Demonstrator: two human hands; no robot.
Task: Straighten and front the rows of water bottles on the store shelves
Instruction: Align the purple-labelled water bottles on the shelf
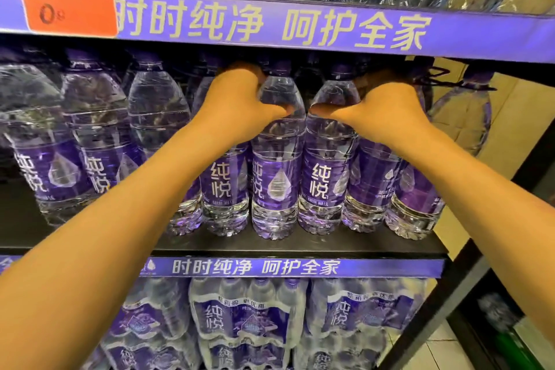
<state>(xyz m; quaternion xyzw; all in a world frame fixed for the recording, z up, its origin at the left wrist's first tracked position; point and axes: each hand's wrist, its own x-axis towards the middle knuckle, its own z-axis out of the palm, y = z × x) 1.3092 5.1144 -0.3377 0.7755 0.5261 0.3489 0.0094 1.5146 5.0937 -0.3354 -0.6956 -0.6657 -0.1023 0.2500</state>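
Observation:
A row of clear water bottles with purple labels and purple caps stands on the black middle shelf [300, 246]. My left hand [240, 99] grips the shoulder of a centre bottle [277, 165]. My right hand [387, 111] grips the shoulder of the bottle just right of it [326, 171]. The two held bottles stand upright, side by side, near the shelf's front edge. More bottles [99, 135] stand to the left, set further back, and others [417, 189] stand to the right.
A purple shelf strip with an orange price tag [70, 13] runs overhead, with more bottles above it. Shrink-wrapped bottle packs [249, 315] fill the shelf below. The rack's black upright [468, 267] is at the right, with tiled floor beyond.

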